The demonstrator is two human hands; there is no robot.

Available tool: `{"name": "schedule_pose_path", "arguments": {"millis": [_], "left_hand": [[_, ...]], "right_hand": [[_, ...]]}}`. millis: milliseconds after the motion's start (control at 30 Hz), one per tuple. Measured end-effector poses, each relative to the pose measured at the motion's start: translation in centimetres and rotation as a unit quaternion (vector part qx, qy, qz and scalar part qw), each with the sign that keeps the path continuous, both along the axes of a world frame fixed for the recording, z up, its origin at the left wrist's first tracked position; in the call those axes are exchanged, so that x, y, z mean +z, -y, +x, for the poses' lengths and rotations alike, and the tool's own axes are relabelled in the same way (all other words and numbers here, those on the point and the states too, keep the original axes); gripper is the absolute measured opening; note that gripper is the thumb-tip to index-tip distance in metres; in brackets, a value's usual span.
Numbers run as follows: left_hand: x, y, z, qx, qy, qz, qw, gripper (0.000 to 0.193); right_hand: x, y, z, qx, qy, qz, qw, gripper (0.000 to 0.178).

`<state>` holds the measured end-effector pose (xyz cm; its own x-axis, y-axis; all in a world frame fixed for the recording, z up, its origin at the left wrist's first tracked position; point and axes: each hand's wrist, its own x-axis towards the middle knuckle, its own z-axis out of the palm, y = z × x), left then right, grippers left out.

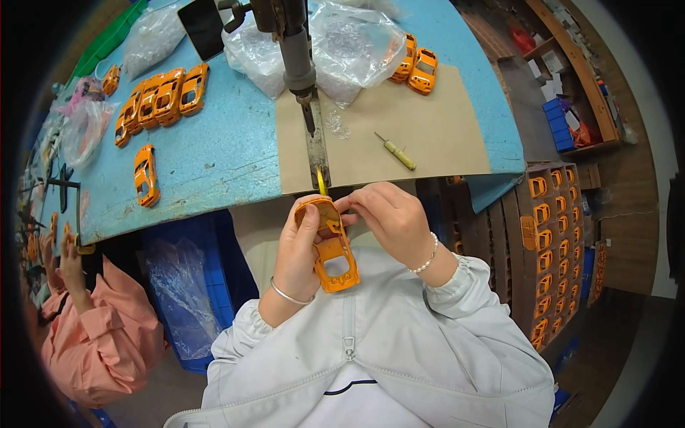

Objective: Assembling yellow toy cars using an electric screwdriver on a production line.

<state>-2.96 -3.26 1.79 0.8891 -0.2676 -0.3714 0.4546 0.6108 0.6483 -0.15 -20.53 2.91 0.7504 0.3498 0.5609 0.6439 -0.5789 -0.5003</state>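
My left hand (pixel 294 250) is closed around an orange toy car body shell (pixel 348 251), its hollow underside toward me. The thumb lies on the shell's far end. At the shell's right edge, the fingertips of my right hand (pixel 392 217) are pinched together; anything between them is hidden. Just beyond the shell is the yellow-tipped base of a bench press (pixel 298 68), whose narrow metal tip points down. Small clear plastic pieces (pixel 337 125) lie beside the press. Farther right rests a thin-bladed tool with a yellowish-green handle (pixel 399 154).
More orange car shells stand on the blue table (pixel 235 164) at left, with one single shell (pixel 145 176) nearer. Clear bags (pixel 357 46) sit behind the press. A stacked rack of shells (pixel 542 246) stands right, a blue crate (pixel 221 271) left. A co-worker's pink sleeve (pixel 107 321) is far left.
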Motion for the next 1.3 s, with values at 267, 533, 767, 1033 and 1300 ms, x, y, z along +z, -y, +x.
{"name": "schedule_pose_path", "arguments": {"millis": [267, 533, 767, 1033, 1300], "left_hand": [[0.6, -1.0, -0.5, 0.008, 0.083, -0.082, 0.993, 0.023], [0.8, -2.3, 1.4, 0.026, 0.612, 0.283, 0.738, 0.046], [0.5, -2.9, 1.1, 0.007, 0.631, 0.271, 0.727, 0.056], [2.3, -3.4, 1.6, -0.063, 0.661, 0.347, 0.663, 0.04], [-1.4, -2.1, -0.3, 0.077, 0.386, 0.174, 0.903, 0.033]], "right_hand": [[0.5, -0.4, -1.2, -0.025, -0.038, 0.123, 0.991, 0.012], [4.4, -0.6, -3.0, 0.137, -0.496, 0.44, 0.736, 0.007], [4.4, -0.7, -3.3, 0.149, -0.502, 0.394, 0.755, 0.008], [4.0, 0.2, -0.9, 0.213, -0.552, 0.324, 0.738, 0.012], [0.3, 0.2, 0.1, 0.23, -0.664, 0.339, 0.626, 0.016]]}}
